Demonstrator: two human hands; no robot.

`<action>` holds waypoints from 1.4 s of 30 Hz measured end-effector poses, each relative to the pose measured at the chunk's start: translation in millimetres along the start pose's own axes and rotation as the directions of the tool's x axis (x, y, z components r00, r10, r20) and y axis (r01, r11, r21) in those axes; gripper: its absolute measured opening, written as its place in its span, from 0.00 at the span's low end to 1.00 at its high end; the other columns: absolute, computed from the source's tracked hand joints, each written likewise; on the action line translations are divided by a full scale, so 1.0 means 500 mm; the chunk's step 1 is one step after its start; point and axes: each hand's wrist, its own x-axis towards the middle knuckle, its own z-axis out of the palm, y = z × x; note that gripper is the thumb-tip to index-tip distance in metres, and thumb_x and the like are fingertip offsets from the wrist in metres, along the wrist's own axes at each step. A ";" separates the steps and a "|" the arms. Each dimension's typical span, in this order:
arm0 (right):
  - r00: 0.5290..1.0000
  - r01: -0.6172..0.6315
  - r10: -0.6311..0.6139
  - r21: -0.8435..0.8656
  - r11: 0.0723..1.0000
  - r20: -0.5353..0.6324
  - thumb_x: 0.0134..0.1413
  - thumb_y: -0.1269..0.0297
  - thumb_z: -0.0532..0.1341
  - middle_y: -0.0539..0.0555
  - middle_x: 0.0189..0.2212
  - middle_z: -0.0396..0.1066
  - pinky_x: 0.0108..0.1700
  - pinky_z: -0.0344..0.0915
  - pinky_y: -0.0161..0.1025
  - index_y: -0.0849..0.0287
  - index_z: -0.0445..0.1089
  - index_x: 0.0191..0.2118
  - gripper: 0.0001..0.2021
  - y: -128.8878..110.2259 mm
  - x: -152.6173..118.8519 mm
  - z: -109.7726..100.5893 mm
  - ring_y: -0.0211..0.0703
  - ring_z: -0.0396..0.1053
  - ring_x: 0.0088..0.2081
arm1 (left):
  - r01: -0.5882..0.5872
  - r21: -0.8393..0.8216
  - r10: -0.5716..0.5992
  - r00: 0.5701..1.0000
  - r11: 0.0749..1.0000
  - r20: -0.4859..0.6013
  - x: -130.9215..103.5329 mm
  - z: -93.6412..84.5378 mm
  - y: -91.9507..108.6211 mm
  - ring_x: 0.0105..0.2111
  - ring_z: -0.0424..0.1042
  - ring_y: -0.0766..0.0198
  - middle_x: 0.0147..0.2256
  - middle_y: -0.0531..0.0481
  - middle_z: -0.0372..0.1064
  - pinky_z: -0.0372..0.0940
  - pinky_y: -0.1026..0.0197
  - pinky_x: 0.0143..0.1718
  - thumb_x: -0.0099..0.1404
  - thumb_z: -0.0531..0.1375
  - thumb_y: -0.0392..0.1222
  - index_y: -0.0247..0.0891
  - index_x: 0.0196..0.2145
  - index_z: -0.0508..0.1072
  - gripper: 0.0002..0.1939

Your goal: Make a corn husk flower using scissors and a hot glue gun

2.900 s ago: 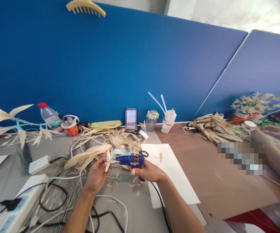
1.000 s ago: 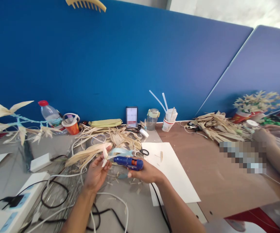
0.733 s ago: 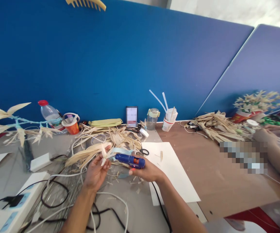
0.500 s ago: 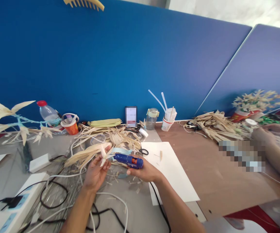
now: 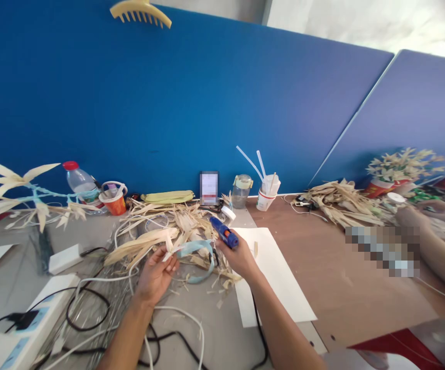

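A small pale husk flower point(image 5: 170, 247) is pinched in the fingertips of my left hand point(image 5: 156, 275). From it a light blue ribbon point(image 5: 210, 257) curls to the right and down over the scraps. My right hand point(image 5: 237, 254) is wrapped round a blue glue gun point(image 5: 224, 232), whose front end points up and left, apart from the flower. Dried corn husks point(image 5: 141, 246) lie in a loose heap behind and beside my left hand. A white sheet of paper point(image 5: 276, 282) lies partly under my right forearm.
A power strip point(image 5: 40, 318) and tangled cables fill the front left. Along the blue partition point(image 5: 214, 103) stand a bottle point(image 5: 81, 182), an orange cup point(image 5: 114, 203), a phone point(image 5: 209, 187), a jar point(image 5: 241, 192) and a paper cup point(image 5: 265, 199). Another person's hands point(image 5: 419, 221) work at the far right.
My right hand has moved the glue gun up and right, away from the flower, and its nozzle has tilted upward. The blue ribbon shows more fully now. My left hand still holds the flower.
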 end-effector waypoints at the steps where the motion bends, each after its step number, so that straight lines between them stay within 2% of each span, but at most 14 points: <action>1: 0.999 0.005 -0.009 -0.109 0.994 -0.042 0.51 0.57 0.60 0.49 0.27 0.66 0.33 0.60 0.37 0.59 0.65 0.35 0.11 -0.001 0.001 -0.004 0.40 0.62 0.29 | 0.010 0.000 -0.010 1.000 1.000 0.007 0.000 0.000 0.001 0.19 0.53 0.73 0.18 0.57 0.57 0.54 0.67 0.22 0.49 0.69 0.33 0.36 0.28 0.74 0.08; 4: 0.995 -0.027 -0.014 -0.405 0.914 -0.097 0.49 0.61 0.61 0.53 0.33 0.65 0.36 0.59 0.38 0.59 0.67 0.36 0.09 -0.004 0.002 -0.019 0.42 0.63 0.33 | 0.030 -0.008 -0.029 0.999 1.000 0.020 -0.001 0.000 0.003 0.19 0.53 0.73 0.18 0.57 0.56 0.53 0.67 0.22 0.49 0.68 0.31 0.35 0.27 0.73 0.08; 6: 0.995 -0.049 -0.004 -0.508 0.860 -0.102 0.48 0.64 0.62 0.56 0.37 0.65 0.38 0.60 0.38 0.61 0.68 0.39 0.11 0.002 -0.001 -0.033 0.43 0.64 0.36 | 0.028 -0.013 -0.028 0.999 1.000 0.035 -0.002 0.001 0.004 0.19 0.52 0.73 0.18 0.57 0.56 0.53 0.67 0.23 0.48 0.68 0.31 0.35 0.27 0.74 0.08; 12: 0.992 -0.097 0.023 -0.640 0.762 -0.124 0.51 0.69 0.59 0.61 0.42 0.63 0.40 0.62 0.38 0.65 0.67 0.47 0.15 0.060 -0.028 -0.076 0.46 0.68 0.39 | 0.031 0.027 -0.033 0.996 0.999 0.077 -0.004 0.002 0.004 0.19 0.52 0.74 0.18 0.57 0.56 0.53 0.67 0.23 0.47 0.70 0.37 0.32 0.38 0.77 0.18; 19: 0.982 -0.190 0.122 -0.738 0.647 -0.146 0.54 0.68 0.57 0.66 0.49 0.64 0.44 0.62 0.40 0.68 0.61 0.55 0.22 0.113 -0.051 -0.097 0.51 0.70 0.44 | 0.033 0.005 -0.034 0.996 0.999 0.086 -0.002 -0.005 -0.002 0.20 0.53 0.74 0.19 0.56 0.59 0.55 0.68 0.23 0.47 0.71 0.38 0.34 0.38 0.78 0.18; 25: 0.982 -0.179 0.139 -0.842 0.509 -0.124 0.48 0.71 0.61 0.68 0.52 0.64 0.48 0.60 0.46 0.64 0.63 0.56 0.26 0.081 -0.061 -0.115 0.59 0.66 0.51 | 0.072 -0.024 -0.070 0.992 0.997 0.103 -0.002 -0.007 -0.002 0.19 0.54 0.74 0.18 0.56 0.59 0.55 0.69 0.23 0.48 0.71 0.39 0.33 0.38 0.79 0.17; 27: 0.983 -0.178 0.063 -0.829 0.530 -0.170 0.48 0.70 0.61 0.69 0.55 0.62 0.50 0.58 0.49 0.63 0.66 0.54 0.24 0.052 -0.066 -0.116 0.60 0.64 0.54 | 0.082 -0.030 -0.078 0.991 0.996 0.108 -0.003 -0.006 -0.003 0.19 0.53 0.74 0.18 0.56 0.58 0.55 0.69 0.23 0.49 0.71 0.39 0.33 0.37 0.78 0.17; 29: 0.988 -0.093 -0.021 -0.701 0.707 -0.153 0.53 0.69 0.57 0.65 0.48 0.68 0.49 0.60 0.47 0.63 0.69 0.51 0.18 0.020 -0.068 -0.099 0.55 0.67 0.49 | 0.081 -0.036 -0.076 0.991 0.996 0.108 -0.004 -0.004 -0.003 0.19 0.53 0.74 0.18 0.56 0.58 0.55 0.69 0.23 0.48 0.71 0.39 0.32 0.36 0.78 0.17; 31: 0.997 0.037 -0.060 -0.391 0.920 -0.046 0.55 0.69 0.53 0.60 0.41 0.73 0.47 0.62 0.42 0.61 0.73 0.44 0.14 -0.007 -0.065 -0.059 0.48 0.70 0.43 | 0.084 -0.042 -0.079 0.991 0.996 0.109 -0.005 -0.003 -0.002 0.19 0.54 0.74 0.18 0.56 0.58 0.55 0.69 0.22 0.47 0.71 0.38 0.31 0.37 0.78 0.18; 33: 0.998 0.019 -0.013 -0.088 0.996 0.063 0.52 0.67 0.55 0.56 0.34 0.74 0.41 0.64 0.40 0.60 0.74 0.38 0.12 -0.025 -0.060 0.000 0.45 0.70 0.37 | 0.090 -0.046 -0.084 0.990 0.995 0.113 -0.006 -0.002 -0.002 0.19 0.53 0.74 0.18 0.57 0.58 0.55 0.69 0.22 0.47 0.71 0.38 0.31 0.38 0.78 0.18; 35: 0.990 -0.098 0.079 0.164 0.982 0.119 0.48 0.66 0.57 0.52 0.28 0.73 0.34 0.62 0.37 0.60 0.75 0.37 0.11 -0.036 -0.054 0.065 0.41 0.68 0.29 | 0.090 -0.047 -0.084 0.989 0.995 0.119 -0.006 -0.004 -0.003 0.19 0.53 0.74 0.17 0.57 0.58 0.56 0.69 0.22 0.47 0.71 0.37 0.32 0.39 0.78 0.19; 37: 0.974 -0.200 0.148 0.349 0.916 0.171 0.45 0.67 0.58 0.49 0.23 0.70 0.28 0.58 0.34 0.60 0.74 0.34 0.10 -0.045 -0.049 0.119 0.36 0.63 0.22 | 0.093 -0.039 -0.088 0.989 0.995 0.119 -0.006 -0.006 -0.004 0.18 0.55 0.74 0.18 0.57 0.60 0.57 0.69 0.22 0.48 0.70 0.36 0.32 0.39 0.78 0.17; 39: 0.974 -0.201 0.123 0.479 0.854 0.190 0.43 0.67 0.59 0.47 0.20 0.68 0.28 0.56 0.33 0.59 0.75 0.31 0.08 -0.054 -0.045 0.157 0.34 0.61 0.21 | 0.103 -0.026 -0.100 0.990 0.994 0.104 -0.005 -0.008 -0.005 0.20 0.60 0.72 0.20 0.54 0.65 0.61 0.67 0.25 0.47 0.70 0.34 0.33 0.38 0.79 0.17; 42: 0.979 -0.171 0.062 0.615 0.770 0.194 0.41 0.69 0.60 0.47 0.20 0.69 0.30 0.58 0.32 0.59 0.74 0.26 0.05 -0.062 -0.043 0.185 0.34 0.62 0.22 | 0.118 -0.025 -0.116 0.991 0.993 0.064 -0.004 -0.007 -0.005 0.26 0.67 0.67 0.28 0.49 0.73 0.65 0.65 0.30 0.45 0.71 0.35 0.34 0.37 0.79 0.18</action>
